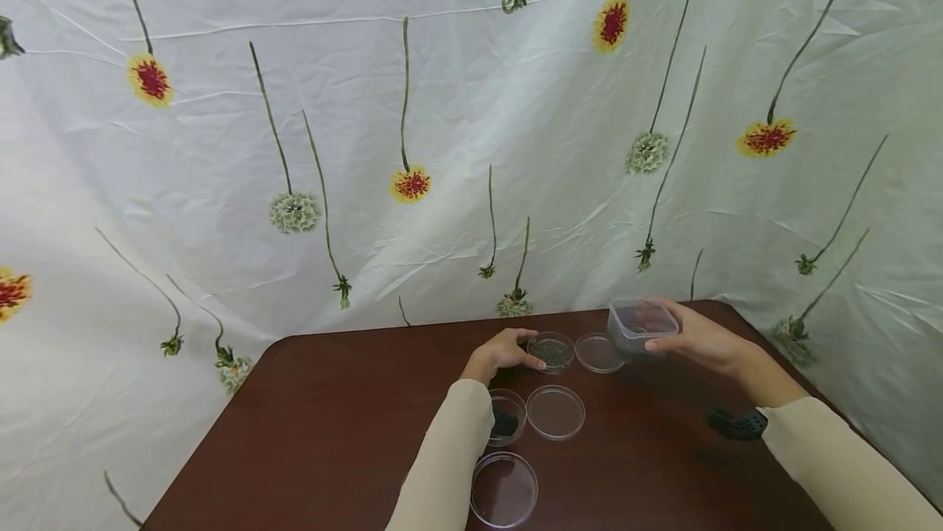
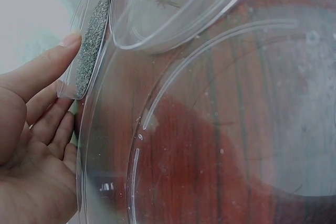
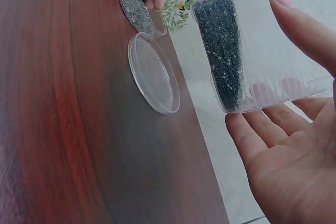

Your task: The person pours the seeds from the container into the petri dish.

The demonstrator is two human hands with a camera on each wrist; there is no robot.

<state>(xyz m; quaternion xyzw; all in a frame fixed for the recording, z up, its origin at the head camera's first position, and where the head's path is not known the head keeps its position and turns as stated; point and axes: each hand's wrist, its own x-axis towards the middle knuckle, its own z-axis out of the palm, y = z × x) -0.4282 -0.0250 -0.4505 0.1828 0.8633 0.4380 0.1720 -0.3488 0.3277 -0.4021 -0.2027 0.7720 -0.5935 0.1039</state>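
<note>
My left hand holds a round clear petri dish by its side, near the back edge of the table. Small grey grains lie in a layer inside it, seen edge-on in the left wrist view, with the thumb at the wall. At the right, my right hand grips a clear square plastic container above the table. Tiny dark seeds fill its lower part. A shallow clear dish or lid lies between the two hands, its inside showing no grains.
Nearer me is a petri dish with dark contents, partly behind the left sleeve. Beside it are a flat clear dish or lid and another in front. A flowered cloth hangs behind the brown table.
</note>
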